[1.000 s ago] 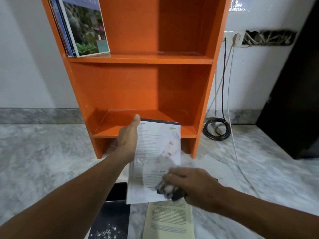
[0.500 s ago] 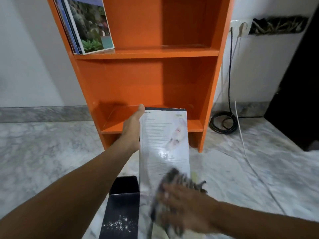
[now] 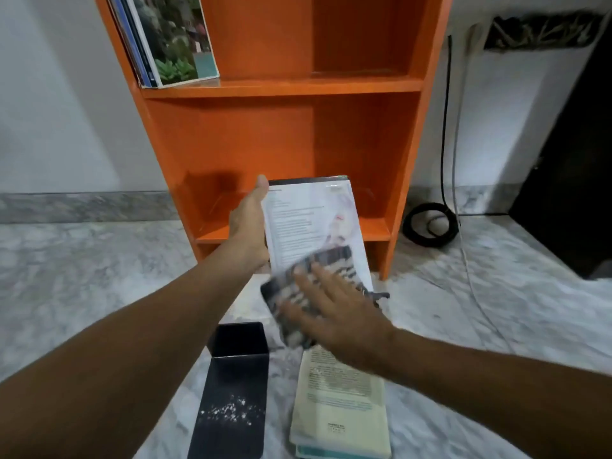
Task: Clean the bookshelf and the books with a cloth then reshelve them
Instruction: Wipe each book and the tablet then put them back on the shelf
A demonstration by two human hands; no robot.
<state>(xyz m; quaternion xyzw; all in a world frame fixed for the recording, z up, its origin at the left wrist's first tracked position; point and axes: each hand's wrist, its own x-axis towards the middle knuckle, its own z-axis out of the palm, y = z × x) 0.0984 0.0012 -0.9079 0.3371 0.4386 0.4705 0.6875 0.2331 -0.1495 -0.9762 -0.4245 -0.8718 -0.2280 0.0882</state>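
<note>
Before the lower compartment of the orange bookshelf point(image 3: 281, 87), a white-covered book point(image 3: 308, 220) is held upright off the floor. Its left edge sits in the left hand point(image 3: 250, 223), with the thumb stretched along that edge to the top corner and the other fingers hidden behind the cover. A striped cloth point(image 3: 314, 279) lies on the lower half of the cover, pressed flat by the right hand point(image 3: 341, 313), whose fingers are straight and spread. The cloth's left side hangs past the book's left edge.

Both compartments behind stand open across most of their width; only a few books point(image 3: 172, 38) lean against the left wall of the upper one. Below the hands, a cream book point(image 3: 341, 405) and a black box point(image 3: 231, 392) lie side by side on the marble floor point(image 3: 82, 276), with a gap between them. A coiled black cable point(image 3: 430, 223) sits just right of the shelf's foot.

Half a second ago the right hand and cloth were lower on the cover. A second ago that hand was bunched round the cloth.
</note>
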